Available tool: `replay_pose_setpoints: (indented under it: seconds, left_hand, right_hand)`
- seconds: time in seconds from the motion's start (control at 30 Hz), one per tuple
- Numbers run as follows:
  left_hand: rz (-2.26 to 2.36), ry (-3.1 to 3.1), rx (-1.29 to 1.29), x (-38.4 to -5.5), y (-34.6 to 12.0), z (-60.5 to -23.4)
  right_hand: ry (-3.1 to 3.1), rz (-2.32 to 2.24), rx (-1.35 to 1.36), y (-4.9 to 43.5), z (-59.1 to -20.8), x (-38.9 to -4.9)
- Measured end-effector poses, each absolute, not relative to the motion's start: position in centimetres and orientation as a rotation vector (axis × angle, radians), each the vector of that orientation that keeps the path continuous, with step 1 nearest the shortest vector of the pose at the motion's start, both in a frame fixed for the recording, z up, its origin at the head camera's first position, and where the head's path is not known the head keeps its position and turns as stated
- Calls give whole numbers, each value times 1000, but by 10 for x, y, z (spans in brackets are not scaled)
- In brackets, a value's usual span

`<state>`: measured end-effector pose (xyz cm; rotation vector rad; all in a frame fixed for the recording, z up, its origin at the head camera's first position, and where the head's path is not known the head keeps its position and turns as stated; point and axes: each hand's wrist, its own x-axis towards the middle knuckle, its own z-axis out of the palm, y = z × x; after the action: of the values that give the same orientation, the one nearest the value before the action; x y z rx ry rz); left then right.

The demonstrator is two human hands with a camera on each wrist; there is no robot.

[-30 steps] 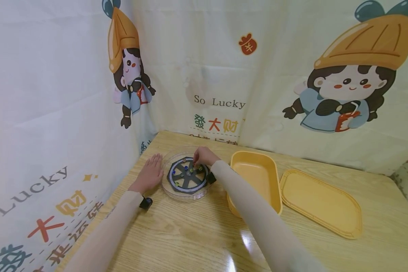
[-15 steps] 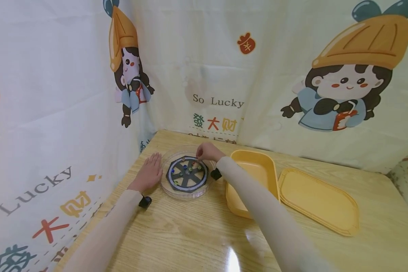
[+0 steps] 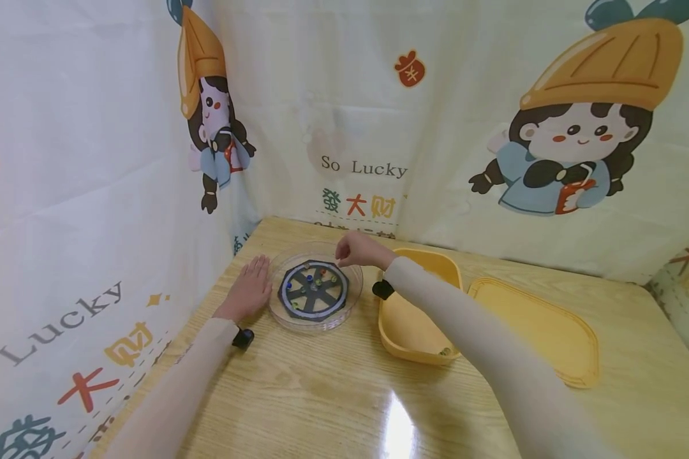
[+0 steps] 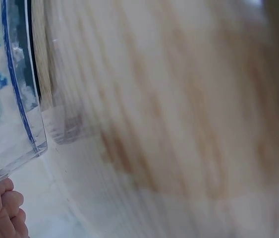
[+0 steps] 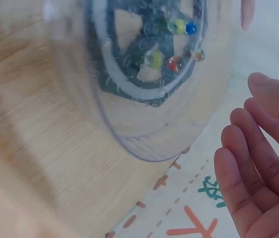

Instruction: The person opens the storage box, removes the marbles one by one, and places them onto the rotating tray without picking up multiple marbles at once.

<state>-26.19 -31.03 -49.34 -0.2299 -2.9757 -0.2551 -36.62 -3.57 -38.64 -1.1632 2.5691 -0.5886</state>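
Note:
A clear round dish (image 3: 316,327) stands on the table, with a dark spoked frame (image 3: 317,292) inside it. Several glass marbles lie on the frame, among them a red one (image 5: 174,63), a blue one (image 5: 191,27) and a yellow-green one (image 5: 154,59). My left hand (image 3: 247,291) lies flat at the dish's left side, fingers straight against its wall. Over the dish's far right rim hovers my right hand (image 3: 363,250). Its fingers, seen in the right wrist view, are loosely bent, with nothing visible between them and the thumb.
Right of the dish stands a yellow basin (image 3: 386,338), partly under my right forearm; a small marble (image 3: 444,351) sits in its near corner. A flat yellow lid (image 3: 540,325) lies farther right. A printed curtain (image 3: 298,115) borders the table behind and on the left.
My right hand has risen off the marbles and moved right to the dish's rim, leaving the red marble uncovered. The basin's near corner has come into sight. My left hand has stayed put.

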Motion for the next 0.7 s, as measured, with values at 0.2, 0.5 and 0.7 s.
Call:
replay_pose_setpoints:
  seconds: [0.2,0.5,0.7]
  left_hand:
    - [-277,-2978,-229,-262,-310,-495]
    - [-280,-2974,-234,-262,-309,-494]
    - [-277,-2990,-221,-260,-308,-491]
  right_hand:
    - [2577,-513,-1286,-20,-383,-352]
    - [2567,-512,-1431,14,-371,-321]
    - [2601,-556,-1487,44,-364,-306]
